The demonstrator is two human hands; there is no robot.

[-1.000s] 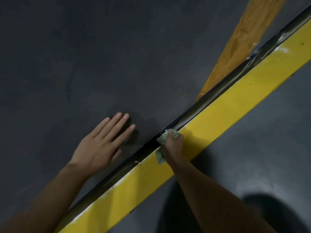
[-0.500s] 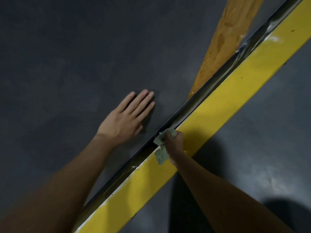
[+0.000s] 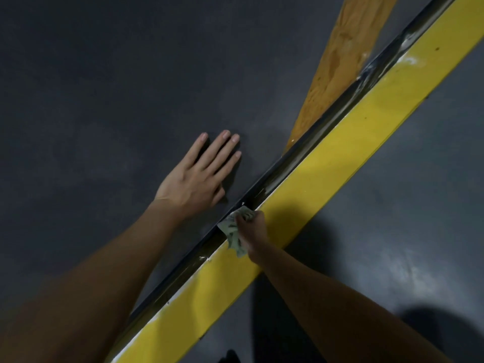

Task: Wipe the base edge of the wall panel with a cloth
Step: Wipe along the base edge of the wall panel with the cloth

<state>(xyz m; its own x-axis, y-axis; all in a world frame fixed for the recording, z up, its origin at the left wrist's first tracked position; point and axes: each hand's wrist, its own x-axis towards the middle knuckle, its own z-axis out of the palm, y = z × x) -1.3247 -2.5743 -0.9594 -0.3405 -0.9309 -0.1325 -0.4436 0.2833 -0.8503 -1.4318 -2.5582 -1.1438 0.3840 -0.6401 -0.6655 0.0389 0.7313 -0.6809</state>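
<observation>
With your right hand (image 3: 252, 227) closed around the cloth (image 3: 233, 231) at the base edge (image 3: 275, 176) of the wall panel (image 3: 131, 87), press into the groove and slide steadily, your open left hand (image 3: 195, 180) bracing flat on the panel.

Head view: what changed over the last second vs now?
The left hand, flat and open on the dark wall panel, has shifted along the panel toward the wooden plank. The right hand still grips the green cloth at the base edge beside the yellow strip, barely moved. Nothing was let go.
</observation>
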